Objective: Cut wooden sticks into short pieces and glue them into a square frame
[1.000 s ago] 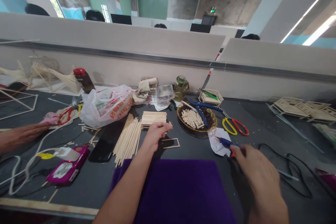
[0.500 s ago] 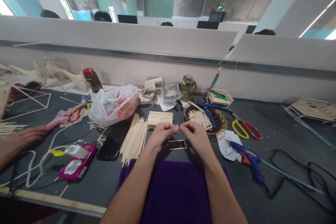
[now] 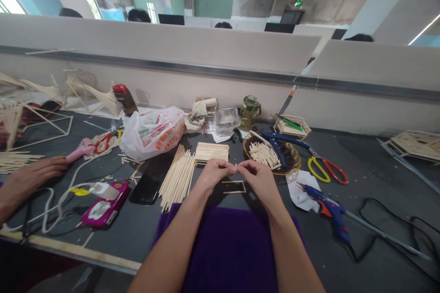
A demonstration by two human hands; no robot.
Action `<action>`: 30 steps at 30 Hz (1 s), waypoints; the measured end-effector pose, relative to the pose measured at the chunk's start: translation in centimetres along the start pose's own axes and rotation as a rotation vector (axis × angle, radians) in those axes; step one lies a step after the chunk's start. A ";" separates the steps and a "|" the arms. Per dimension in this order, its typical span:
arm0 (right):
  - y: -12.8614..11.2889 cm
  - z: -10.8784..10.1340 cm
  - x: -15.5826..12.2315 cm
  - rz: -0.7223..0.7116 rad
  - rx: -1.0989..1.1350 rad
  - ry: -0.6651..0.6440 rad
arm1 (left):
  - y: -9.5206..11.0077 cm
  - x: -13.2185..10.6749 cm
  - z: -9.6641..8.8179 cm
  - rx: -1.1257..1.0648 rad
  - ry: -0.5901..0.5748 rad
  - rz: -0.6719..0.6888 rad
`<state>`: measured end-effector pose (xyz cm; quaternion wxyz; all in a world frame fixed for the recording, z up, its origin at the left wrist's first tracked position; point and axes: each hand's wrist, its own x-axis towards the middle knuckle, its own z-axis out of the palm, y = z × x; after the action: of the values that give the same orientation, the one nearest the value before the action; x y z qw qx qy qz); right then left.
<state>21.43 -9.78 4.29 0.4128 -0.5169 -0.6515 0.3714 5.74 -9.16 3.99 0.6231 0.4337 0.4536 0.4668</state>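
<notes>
Above the dark table, my left hand (image 3: 217, 175) and my right hand (image 3: 257, 176) meet fingertip to fingertip, both pinched. Between them is a short wooden stick (image 3: 236, 168), mostly covered by the fingers. Just below lies a small rectangle of thin sticks (image 3: 245, 187), its left part hidden behind my left hand. A stack of evenly laid sticks (image 3: 212, 151) sits beyond my left hand. Loose long sticks (image 3: 177, 176) are spread left of it. Past my right hand, a woven basket (image 3: 297, 163) holds short stick pieces (image 3: 264, 154) and a blue-handled tool.
A blue glue gun (image 3: 328, 206) and its cord lie at right, near red and yellow scissors (image 3: 332, 171). At left are a phone (image 3: 147, 185), a plastic bag (image 3: 154, 135) and a pink power strip (image 3: 105, 206). Another person's hand (image 3: 37, 171) rests at far left.
My fingertips have drawn slightly closer together around the short stick. The view has shifted a little; the stick rectangle still lies below my hands.
</notes>
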 end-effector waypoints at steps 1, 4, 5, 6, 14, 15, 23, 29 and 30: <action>0.1 0.0 0.0 0.000 -0.015 -0.004 | 0.0 0.0 0.0 0.007 -0.002 -0.004; 0.1 -0.1 0.0 -0.005 -0.070 -0.011 | -0.1 0.1 0.0 0.012 -0.004 -0.005; 0.0 -0.1 -0.1 -0.005 -0.097 -0.009 | -0.2 0.1 0.0 0.015 0.003 0.002; -0.1 -0.1 -0.2 -0.005 -0.134 -0.004 | -0.3 0.2 0.0 0.020 0.012 0.010; -1.5 0.7 -1.0 -0.002 -0.494 0.153 | -0.7 0.2 0.2 0.027 0.009 0.027; -1.4 0.7 -0.9 0.011 -0.482 0.162 | -0.6 0.1 0.2 0.025 -0.008 0.017; 0.9 0.1 -0.1 0.145 -0.029 0.042 | -0.2 -0.8 -0.4 0.157 -0.069 0.018; 1.5 1.1 -0.7 0.265 -0.017 -0.132 | -2.6 -3.4 -2.8 0.546 0.132 0.284; 1.6 1.4 -0.7 0.262 -0.046 -0.151 | -2.9 -3.9 -2.9 0.603 0.161 0.299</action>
<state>20.85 -10.26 2.19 0.2987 -0.5777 -0.6159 0.4447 2.91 -13.17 1.16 0.3538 0.6220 0.5501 0.4305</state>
